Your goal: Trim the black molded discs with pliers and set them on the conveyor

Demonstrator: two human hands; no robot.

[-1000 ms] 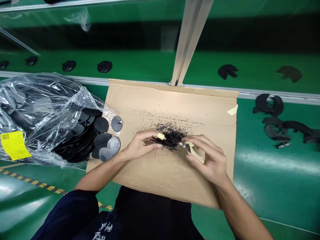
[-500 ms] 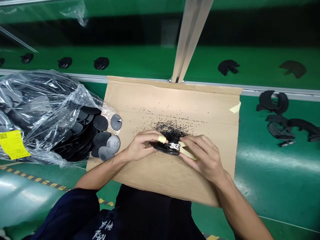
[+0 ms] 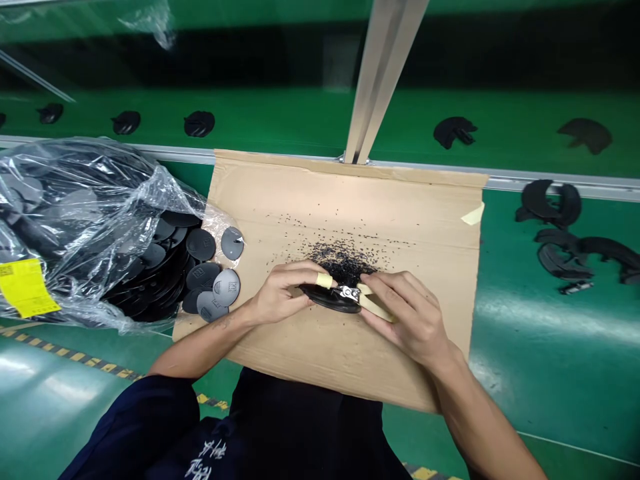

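My left hand (image 3: 287,288) grips a round black disc (image 3: 333,303) by its left side, thumb beneath and fingers on top. Yellow tape wraps one of its fingers. In my right hand (image 3: 413,310) is a pair of cutting pliers (image 3: 349,293) with pale yellow handles; the fingers are closed round them. The metal jaws sit at the disc's upper edge, close to my left fingertip. Whether the jaws are closed cannot be made out. Just beyond lies a heap of small black scraps (image 3: 345,260), scattered over a cardboard sheet (image 3: 280,187).
At left, a clear plastic bag (image 3: 90,200) with a yellow label (image 3: 27,288) spills several black discs (image 3: 201,245). Curved black parts (image 3: 563,257) lie on the green table at right. An upright metal post (image 3: 383,80) rises behind the cardboard.
Both hands stay almost where they were, with the disc and pliers held at the same place. The disc's near edge sits very slightly lower.
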